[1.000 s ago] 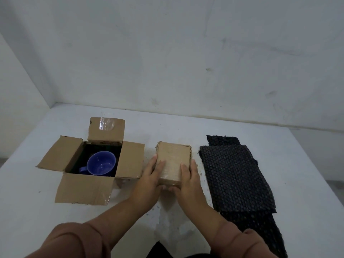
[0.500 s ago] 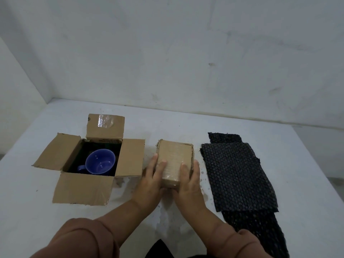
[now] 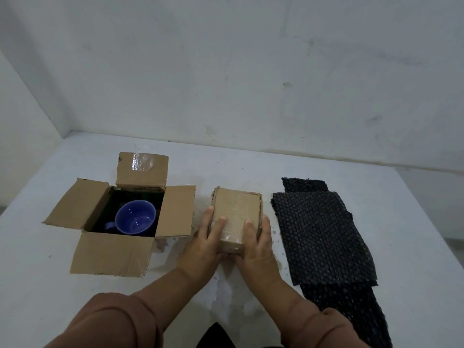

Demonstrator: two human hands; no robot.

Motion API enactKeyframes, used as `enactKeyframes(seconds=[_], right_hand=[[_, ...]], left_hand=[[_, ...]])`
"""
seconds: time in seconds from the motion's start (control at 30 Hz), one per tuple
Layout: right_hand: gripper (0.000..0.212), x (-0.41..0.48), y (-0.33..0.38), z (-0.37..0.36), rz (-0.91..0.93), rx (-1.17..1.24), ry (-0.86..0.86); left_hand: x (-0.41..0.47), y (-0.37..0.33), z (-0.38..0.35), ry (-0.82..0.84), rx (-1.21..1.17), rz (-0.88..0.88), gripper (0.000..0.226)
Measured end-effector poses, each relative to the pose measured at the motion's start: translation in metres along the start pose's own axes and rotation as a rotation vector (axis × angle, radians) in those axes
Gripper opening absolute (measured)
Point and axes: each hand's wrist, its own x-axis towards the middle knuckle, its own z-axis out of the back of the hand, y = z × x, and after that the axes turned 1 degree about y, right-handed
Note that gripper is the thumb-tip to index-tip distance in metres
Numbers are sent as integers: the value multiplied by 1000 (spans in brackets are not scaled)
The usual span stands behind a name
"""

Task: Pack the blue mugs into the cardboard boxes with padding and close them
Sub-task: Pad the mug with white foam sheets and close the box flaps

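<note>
White counter (image 3: 37, 272), pale scuffed wall (image 3: 251, 71) behind it, and right in the middle is the small closed box (image 3: 237, 214), clear tape shining across its top. Both hands are on its near end: the left hand (image 3: 203, 247) bends its fingers over the left edge and onto the top, and the right hand (image 3: 259, 249) does the same on the right edge, so the cardboard is clasped between them. Just beside it on the left, the open box (image 3: 113, 254) has all four flaps spread wide. The blue mug (image 3: 136, 220) sits inside on a dark lining, mouth facing up toward us, handle pointing left. Over by the right hand, black bubble-wrap sheets (image 3: 321, 237) lie flat, overlapping one another.
</note>
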Motion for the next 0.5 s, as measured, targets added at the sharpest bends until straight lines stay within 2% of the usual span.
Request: enactKeyframes(seconds=[0.27, 0.43, 0.5], right_hand=[[84, -1, 1, 4, 5, 40, 31], [77, 2, 0, 2, -23, 41, 40], [70, 2, -4, 5, -37, 57, 102]], left_hand=[[-1, 5, 3, 11, 17, 6, 67], [0, 7, 3, 13, 8, 9, 74], [-1, 7, 6, 36, 16, 12, 79]])
